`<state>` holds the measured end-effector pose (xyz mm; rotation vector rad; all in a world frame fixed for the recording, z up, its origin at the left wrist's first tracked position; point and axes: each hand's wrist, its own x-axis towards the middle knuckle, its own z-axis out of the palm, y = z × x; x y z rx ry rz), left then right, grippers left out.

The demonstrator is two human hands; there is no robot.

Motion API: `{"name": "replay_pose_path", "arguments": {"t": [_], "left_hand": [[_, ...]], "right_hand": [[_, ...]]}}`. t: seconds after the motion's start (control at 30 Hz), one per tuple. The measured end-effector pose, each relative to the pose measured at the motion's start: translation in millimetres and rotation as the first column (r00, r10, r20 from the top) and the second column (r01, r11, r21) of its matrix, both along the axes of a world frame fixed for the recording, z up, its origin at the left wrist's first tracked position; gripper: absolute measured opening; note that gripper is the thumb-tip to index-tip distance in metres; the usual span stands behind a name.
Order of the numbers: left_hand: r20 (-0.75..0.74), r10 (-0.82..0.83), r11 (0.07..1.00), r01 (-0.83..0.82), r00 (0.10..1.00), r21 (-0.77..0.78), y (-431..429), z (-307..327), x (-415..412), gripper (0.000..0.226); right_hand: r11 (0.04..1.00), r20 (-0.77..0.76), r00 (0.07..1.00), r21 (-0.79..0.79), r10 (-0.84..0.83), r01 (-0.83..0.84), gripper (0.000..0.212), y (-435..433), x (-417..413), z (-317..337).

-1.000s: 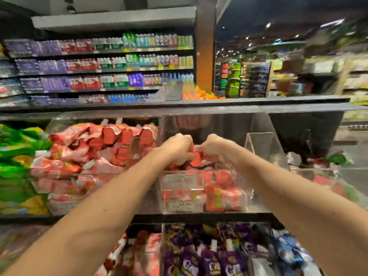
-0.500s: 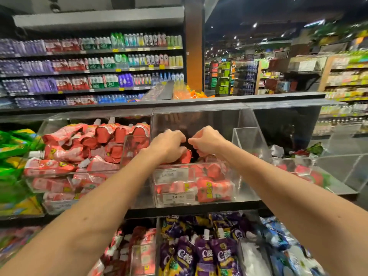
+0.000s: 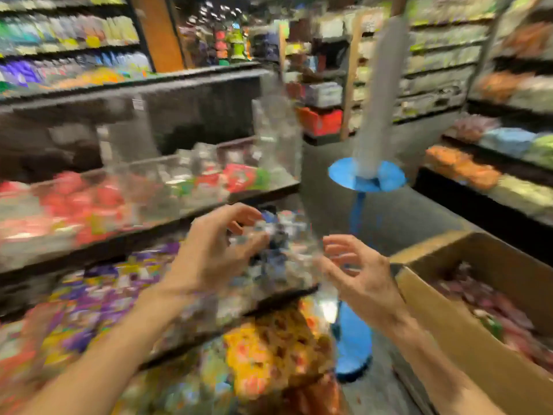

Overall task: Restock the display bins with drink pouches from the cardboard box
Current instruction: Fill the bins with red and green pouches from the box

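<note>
In the open cardboard box point(image 3: 449, 324) at near right: a heap of reddish drink pouches point(image 3: 490, 307), blurred, well below the rim. Plenty left to move, by the look of it.

Just left of the box, in mid-air: right hand point(image 3: 362, 277), palm turned inward, fingers point(image 3: 338, 241) loosely curled and released, grasping nothing. Beside it, apart by a clear gap: left hand point(image 3: 209, 256), fingers point(image 3: 242, 211) spread and relaxed in front of a smeared blue-and-white patch on the middle shelf (too blurred to name). Apparently nothing gripped there either.

Further left and up, on the upper shelf: clear display bins point(image 3: 155, 172) with red pouches point(image 3: 80, 202) inside. Fill level hard to judge through the blur; the bins toward the right look thinner.

Below, on the middle shelf: purple pouches point(image 3: 95, 289). Lower again, near centre: yellow-orange packs point(image 3: 263, 348).

Beyond the hands, on the aisle floor point(image 3: 419, 211): a blue stand point(image 3: 366, 175) with a round disc and a pale upright post. Far right and far back: more stocked shelves point(image 3: 443, 55).

Judged stage: between loads. Some pouches placed in the bins, hands empty and near the box, so likely a reach into the box for another handful. Restocking partway, not finished.
</note>
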<state>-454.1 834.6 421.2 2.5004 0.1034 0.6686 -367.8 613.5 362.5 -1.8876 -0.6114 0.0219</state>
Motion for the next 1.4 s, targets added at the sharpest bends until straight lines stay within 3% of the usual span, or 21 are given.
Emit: {"name": "replay_pose_path", "arguments": {"t": [0.1, 0.27, 0.47, 0.57, 0.7, 0.87, 1.03, 1.2, 1.4], "left_hand": [[-0.103, -0.194, 0.978, 0.201, 0.976, 0.060, -103, -61, 64, 0.037], [-0.296, -0.392, 0.854, 0.464, 0.871, 0.235, -257, -145, 156, 0.038], [-0.565, -0.476, 0.666, 0.696, 0.674, 0.269, -389, -209, 232, 0.049], [-0.657, -0.479, 0.630, 0.750, 0.582, 0.204, -427, -248, 270, 0.043], [-0.761, -0.467, 0.612, 0.786, 0.451, 0.091, -470, -297, 323, 0.029], [-0.830, -0.445, 0.600, 0.800, 0.336, 0.002, -519, -371, 397, 0.034], [-0.847, -0.428, 0.613, 0.790, 0.316, -0.015, -569, -451, 463, 0.056], [-0.837, -0.401, 0.587, 0.806, 0.373, 0.078, -598, -517, 493, 0.064], [-0.872, -0.349, 0.548, 0.830, 0.342, 0.106, -609, -562, 500, 0.081]], "right_hand": [[0.956, -0.029, 0.962, -0.123, -0.273, 0.267, 0.037, -114, 20, -59], [0.783, -0.150, 0.812, -0.408, -0.564, 0.469, 0.046, -268, 29, -120], [0.665, -0.278, 0.637, -0.543, -0.719, 0.513, 0.048, -367, 50, -173], [0.620, -0.313, 0.574, -0.619, -0.757, 0.481, 0.053, -396, 70, -200], [0.605, -0.374, 0.506, -0.661, -0.778, 0.443, 0.032, -426, 114, -236], [0.568, -0.510, 0.258, -0.675, -0.821, 0.471, 0.030, -460, 186, -293], [0.532, -0.646, -0.050, -0.668, -0.762, 0.520, 0.059, -489, 261, -361], [0.420, -0.613, -0.198, -0.709, -0.765, 0.567, 0.075, -506, 310, -419], [0.376, -0.605, -0.295, -0.735, -0.740, 0.564, 0.062, -506, 341, -467]]}}
